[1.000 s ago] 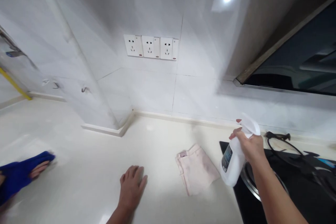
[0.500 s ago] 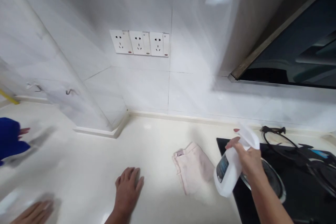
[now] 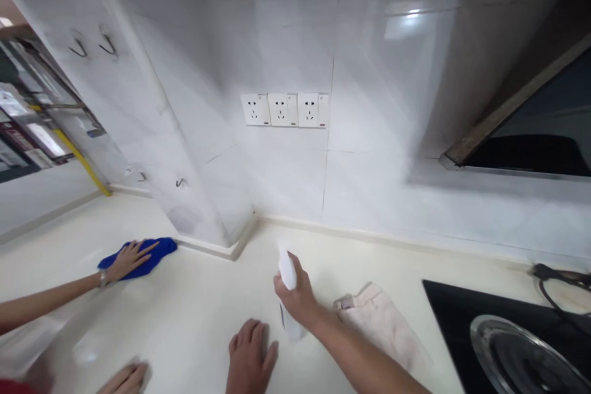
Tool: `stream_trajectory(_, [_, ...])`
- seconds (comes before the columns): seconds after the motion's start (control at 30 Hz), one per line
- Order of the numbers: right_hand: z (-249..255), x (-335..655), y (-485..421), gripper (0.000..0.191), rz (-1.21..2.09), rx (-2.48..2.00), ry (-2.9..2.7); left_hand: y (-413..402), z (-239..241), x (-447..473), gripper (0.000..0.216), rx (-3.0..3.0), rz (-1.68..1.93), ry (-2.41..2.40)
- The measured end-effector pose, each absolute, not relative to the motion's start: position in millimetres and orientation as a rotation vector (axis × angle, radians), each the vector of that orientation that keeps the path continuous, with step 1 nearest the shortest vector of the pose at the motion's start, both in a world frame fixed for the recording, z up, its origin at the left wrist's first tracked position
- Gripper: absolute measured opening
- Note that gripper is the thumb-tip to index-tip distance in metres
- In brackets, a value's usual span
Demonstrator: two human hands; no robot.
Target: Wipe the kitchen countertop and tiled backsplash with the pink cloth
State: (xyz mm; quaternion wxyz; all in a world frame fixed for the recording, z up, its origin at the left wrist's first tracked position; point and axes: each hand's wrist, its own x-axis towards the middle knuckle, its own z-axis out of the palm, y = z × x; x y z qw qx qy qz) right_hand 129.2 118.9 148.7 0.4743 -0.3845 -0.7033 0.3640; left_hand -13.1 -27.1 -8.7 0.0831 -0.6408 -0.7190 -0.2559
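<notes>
My right hand is closed round the neck of a white spray bottle, its head pointing towards the wall corner. Much of the bottle's body is hidden behind that hand and wrist. Just left of it, my left hand lies palm down on the pale countertop, fingers slightly bent and thumb apart, holding nothing. A folded pinkish cloth rests to the right, partly covered by my right forearm.
A co-worker's hand presses a blue cloth on the counter at left; their other hand rests nearer. At right are a black gas hob and a cable. Sockets and hooks are on the walls.
My right hand has carried the spray bottle left from the hob's edge to beside my left hand. The co-worker's blue cloth now lies pressed on the counter. The view has shifted left.
</notes>
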Motion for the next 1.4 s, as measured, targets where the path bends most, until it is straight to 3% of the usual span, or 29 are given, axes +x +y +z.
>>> stream_trajectory(0.23, [159.8,39.9,139.4,0.063,1.069,-1.053,-1.821,-28.5,11.0,-3.2,0.025,-1.902,-0.799,-2.283])
stream_trajectory(0.43, [150.9,63.7,139.9,0.102,1.041,-0.958,-2.04,-26.0,12.3,-1.1,0.027,-1.904,-0.779,-2.288])
stream_trajectory(0.53, [125.1,136.4,132.7,0.087,0.864,-1.131,-2.218,-24.7,11.3,-1.2,0.029,-1.915,-0.766,-2.278])
stream_trajectory(0.73, [58.9,314.1,82.0,0.069,0.51,-1.911,-2.267,-22.9,14.4,-0.7,0.03,-1.925,-0.711,-2.318])
stream_trajectory(0.9, [25.7,382.1,40.9,0.044,0.254,-1.705,-2.409,-21.7,16.8,1.1,0.033,-1.936,-0.657,-2.357])
stream_trajectory(1.03, [14.7,413.5,81.0,0.035,0.227,-1.601,-2.264,-21.7,17.1,1.7,0.031,-1.931,-0.628,-2.341])
stream_trajectory(1.1, [15.8,429.8,123.1,0.036,0.23,-1.588,-2.074,-22.1,15.6,0.7,0.031,-1.939,-0.634,-2.329])
stream_trajectory(1.23, [33.9,441.7,210.1,0.056,0.226,-1.765,-1.702,-22.8,8.8,-3.5,0.031,-1.944,-0.649,-2.327])
stream_trajectory(1.4, [52.9,380.3,272.1,0.065,0.378,-2.175,-1.71,-21.8,-0.3,-7.7,0.033,-1.931,-0.606,-2.313])
